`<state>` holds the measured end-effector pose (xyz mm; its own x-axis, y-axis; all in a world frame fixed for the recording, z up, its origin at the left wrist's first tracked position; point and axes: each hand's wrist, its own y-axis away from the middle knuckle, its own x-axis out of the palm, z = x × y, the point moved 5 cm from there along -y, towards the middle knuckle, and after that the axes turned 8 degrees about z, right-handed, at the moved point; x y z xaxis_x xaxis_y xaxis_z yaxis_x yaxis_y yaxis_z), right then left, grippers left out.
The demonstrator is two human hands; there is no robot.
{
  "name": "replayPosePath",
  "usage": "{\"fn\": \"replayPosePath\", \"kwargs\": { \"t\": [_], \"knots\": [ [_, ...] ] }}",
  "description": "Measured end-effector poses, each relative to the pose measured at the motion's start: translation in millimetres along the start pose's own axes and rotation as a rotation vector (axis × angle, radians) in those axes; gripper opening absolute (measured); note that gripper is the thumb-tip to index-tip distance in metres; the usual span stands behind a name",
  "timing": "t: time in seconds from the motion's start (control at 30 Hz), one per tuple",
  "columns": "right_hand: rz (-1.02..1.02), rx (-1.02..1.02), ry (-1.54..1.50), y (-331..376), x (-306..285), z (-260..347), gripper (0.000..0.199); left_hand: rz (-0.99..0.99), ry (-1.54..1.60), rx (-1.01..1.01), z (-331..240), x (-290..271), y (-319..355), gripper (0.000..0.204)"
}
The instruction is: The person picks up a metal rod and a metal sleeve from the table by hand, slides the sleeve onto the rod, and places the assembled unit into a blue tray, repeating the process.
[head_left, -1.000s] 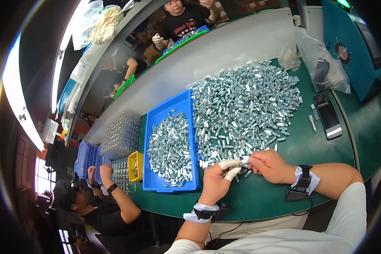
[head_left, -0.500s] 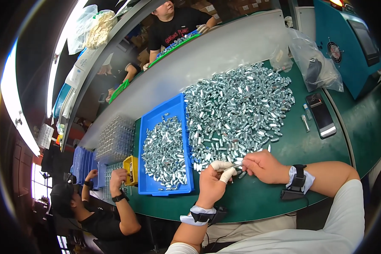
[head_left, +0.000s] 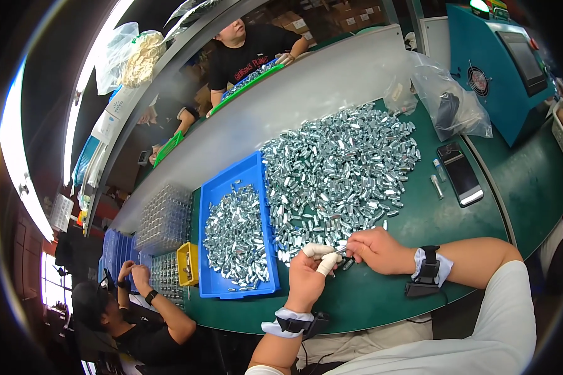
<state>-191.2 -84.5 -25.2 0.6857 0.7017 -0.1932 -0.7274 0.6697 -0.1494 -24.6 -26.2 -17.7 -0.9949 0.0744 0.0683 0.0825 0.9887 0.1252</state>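
Observation:
My left hand (head_left: 308,275), with white coverings on its thumb and forefinger, is closed in a pinch near the table's front edge. Opposite it, the thumb and fingers of my right hand (head_left: 381,251) are pinched too. A slim silver metal piece (head_left: 341,248) spans the gap between the two sets of fingertips; whether it is one part or two I cannot tell. Just beyond my hands spreads a large heap of small silver metal parts (head_left: 344,165). A blue tray (head_left: 241,294), to the left of my left hand, contains many similar parts.
Left of the tray stand a yellow bin (head_left: 194,256) and stacked clear plastic trays (head_left: 162,219). A phone (head_left: 461,176), a small tube (head_left: 436,186), a plastic bag (head_left: 453,103) and a teal machine (head_left: 500,81) are on the right. A co-worker (head_left: 131,312) sits at the left; others work beyond the partition.
The whole view has shifted slightly, moving the table's contents left. My hands keep their pinch with fingertips close together. The co-worker at left has brought both hands together.

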Motion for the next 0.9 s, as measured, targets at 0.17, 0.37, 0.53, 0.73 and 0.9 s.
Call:
{"fn": "replayPosePath", "kwargs": {
  "t": [0.17,0.37,0.53,0.73,0.9],
  "knots": [
    [0.051,-0.027,0.065,2,-2,5,0.023,-0.015,-0.188,0.07,2,10,-1,0.009],
    [0.042,-0.049,0.057,5,5,7,0.024,0.037,-0.099,0.047,0,18,3,0.007],
    [-0.013,-0.088,0.033,10,4,11,0.026,0.021,-0.07,0.078,-4,17,10,0.007],
    [-0.008,-0.104,-0.008,5,1,3,0.028,0.034,-0.045,0.031,1,14,2,0.013],
    [0.022,-0.06,-0.078,-2,-4,-1,0.033,0.057,0.003,0.086,-4,12,-6,0.016]
  ]
}}
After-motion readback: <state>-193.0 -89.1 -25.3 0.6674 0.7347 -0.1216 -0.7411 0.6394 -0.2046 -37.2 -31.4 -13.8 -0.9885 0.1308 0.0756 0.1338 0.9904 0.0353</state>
